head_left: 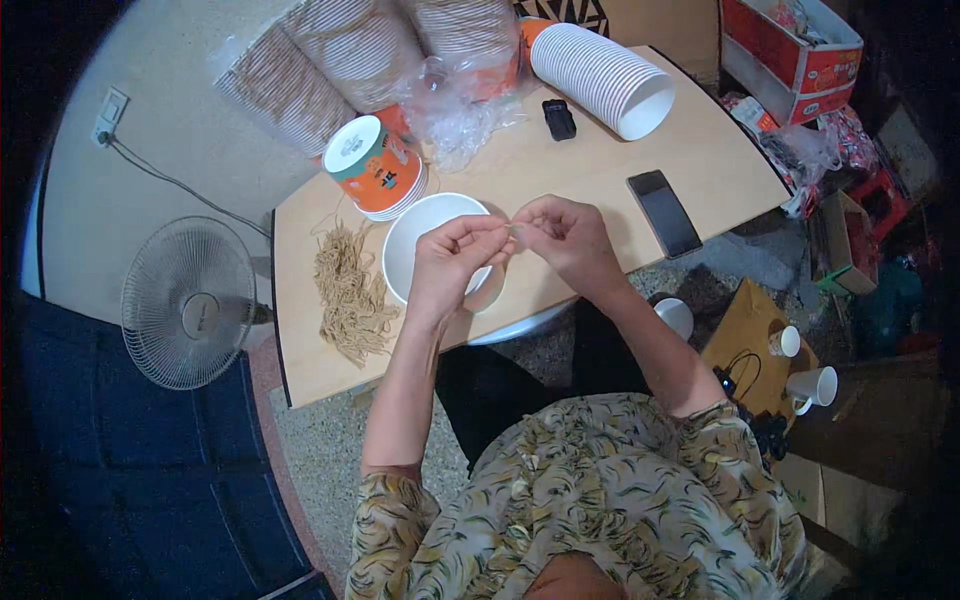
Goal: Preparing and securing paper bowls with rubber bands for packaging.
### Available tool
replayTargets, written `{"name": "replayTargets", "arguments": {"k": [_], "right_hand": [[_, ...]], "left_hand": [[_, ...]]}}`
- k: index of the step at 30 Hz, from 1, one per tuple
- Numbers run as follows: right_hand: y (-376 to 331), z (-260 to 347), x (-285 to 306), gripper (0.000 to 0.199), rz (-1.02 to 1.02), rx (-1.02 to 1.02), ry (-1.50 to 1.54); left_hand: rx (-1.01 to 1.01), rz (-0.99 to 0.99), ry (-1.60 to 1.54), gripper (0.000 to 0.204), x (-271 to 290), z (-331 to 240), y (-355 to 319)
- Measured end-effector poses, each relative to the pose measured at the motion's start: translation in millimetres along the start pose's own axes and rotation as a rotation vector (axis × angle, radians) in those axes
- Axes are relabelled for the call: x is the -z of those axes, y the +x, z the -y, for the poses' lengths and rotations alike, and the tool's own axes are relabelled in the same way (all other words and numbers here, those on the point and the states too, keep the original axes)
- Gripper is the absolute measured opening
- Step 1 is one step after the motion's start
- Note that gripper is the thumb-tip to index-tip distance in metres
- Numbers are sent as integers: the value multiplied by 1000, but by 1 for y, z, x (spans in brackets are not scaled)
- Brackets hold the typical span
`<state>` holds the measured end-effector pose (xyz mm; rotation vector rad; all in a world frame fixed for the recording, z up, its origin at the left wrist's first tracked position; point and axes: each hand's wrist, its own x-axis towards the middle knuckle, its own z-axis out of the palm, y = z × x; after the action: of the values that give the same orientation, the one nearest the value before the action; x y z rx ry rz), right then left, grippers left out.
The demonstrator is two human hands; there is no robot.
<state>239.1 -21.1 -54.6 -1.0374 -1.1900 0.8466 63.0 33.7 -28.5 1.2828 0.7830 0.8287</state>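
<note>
My left hand (455, 262) and my right hand (570, 245) meet over the near part of the table, fingertips pinched close together. Between them is a thin pale strand (512, 228), too small to make out fully. Partly behind my left hand stands a white paper bowl (407, 238), its inside facing up. Left of the bowl lies a loose heap of tan strings (348, 290). Just beyond it, a short stack of orange and green paper bowls (383, 178) rests upside down, white base up.
Tall wrapped stacks of paper bowls (350, 50) and crumpled clear plastic (455, 115) line the table's back. A long bowl stack (600, 80) lies on its side. A small black object (559, 120) and a phone (664, 213) lie rightward. A fan (190, 302) stands left.
</note>
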Motion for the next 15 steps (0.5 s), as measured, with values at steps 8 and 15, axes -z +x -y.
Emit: {"name": "replayTargets", "arguments": {"k": [8,15], "right_hand": [[6,-15,3,5,37,-42,5],[-11,5,0,12,-95,34,-198]], "left_hand": [[72,77,-77,15,5,0,3],[116,-26,-109,18,5,1,3]]}}
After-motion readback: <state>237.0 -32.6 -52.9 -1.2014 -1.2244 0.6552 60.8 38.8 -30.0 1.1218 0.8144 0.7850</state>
